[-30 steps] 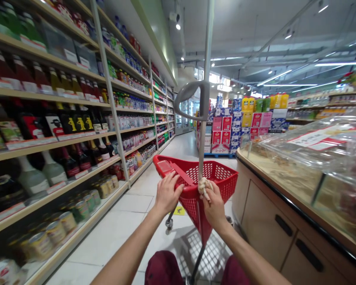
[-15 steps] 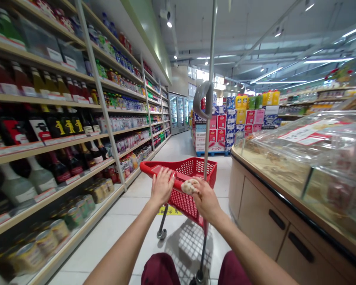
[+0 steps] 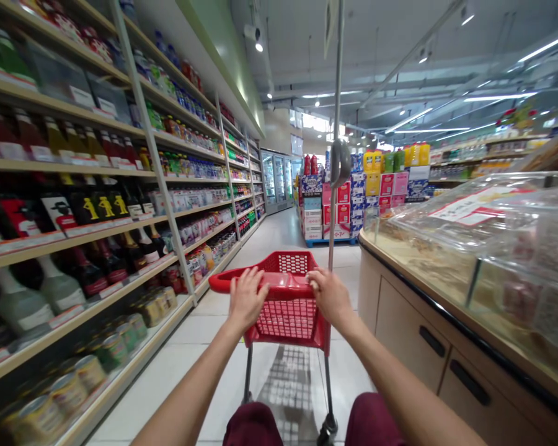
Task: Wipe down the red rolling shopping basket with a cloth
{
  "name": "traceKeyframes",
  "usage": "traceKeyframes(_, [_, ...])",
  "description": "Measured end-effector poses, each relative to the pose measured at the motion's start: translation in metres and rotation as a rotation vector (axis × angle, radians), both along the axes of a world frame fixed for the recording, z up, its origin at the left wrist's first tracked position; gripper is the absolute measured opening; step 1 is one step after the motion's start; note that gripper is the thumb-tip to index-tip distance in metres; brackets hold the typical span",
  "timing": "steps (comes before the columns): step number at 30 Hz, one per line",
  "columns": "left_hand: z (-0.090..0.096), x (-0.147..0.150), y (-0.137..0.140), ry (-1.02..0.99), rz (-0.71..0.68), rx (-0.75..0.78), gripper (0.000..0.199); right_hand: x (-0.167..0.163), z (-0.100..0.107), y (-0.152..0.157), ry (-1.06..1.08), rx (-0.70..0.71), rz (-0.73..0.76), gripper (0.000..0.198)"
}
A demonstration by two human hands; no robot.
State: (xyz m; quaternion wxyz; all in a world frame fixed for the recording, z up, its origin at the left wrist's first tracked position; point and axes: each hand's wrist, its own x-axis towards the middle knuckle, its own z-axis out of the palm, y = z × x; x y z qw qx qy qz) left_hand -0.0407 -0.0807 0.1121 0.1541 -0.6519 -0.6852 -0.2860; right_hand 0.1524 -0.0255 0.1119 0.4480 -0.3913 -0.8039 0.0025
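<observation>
A red plastic shopping cart (image 3: 286,316) stands straight ahead of me, its mesh basket on dark legs with wheels. My left hand (image 3: 248,300) lies over the left part of the cart's red handle (image 3: 286,282), fingers curled across the bar. On the right end of that handle my right hand (image 3: 329,296) is closed, its fingertips folded over the bar. A small pale bit shows at those fingertips, too small to name. A tall grey pole (image 3: 337,111) rises from the cart's right side, with a grey loop (image 3: 340,164) partway up.
Shelves (image 3: 97,162) of bottles and cans line the left side. A wooden counter (image 3: 400,303) with clear covers runs close on the right. Ahead are stacked cartons (image 3: 312,210) on a blue pallet, and glass-door fridges (image 3: 279,179) farther back. White floor tiles (image 3: 190,347) lie between.
The cart has swung round from an angle to face straight ahead. My right hand has moved slightly right; the whitish, mottled lump beside its fingers is now mostly out of sight.
</observation>
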Motion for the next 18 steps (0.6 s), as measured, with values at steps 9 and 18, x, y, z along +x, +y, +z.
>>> traceKeyframes(9, [-0.009, 0.014, 0.004, -0.068, -0.034, 0.069, 0.034, -0.044, -0.006, -0.011, -0.053, 0.102, 0.081, 0.032])
traceKeyframes(18, [-0.012, 0.021, -0.002, -0.093, -0.079, 0.092, 0.034, 0.016, -0.015, 0.028, 0.210, 0.059, -0.034, 0.032])
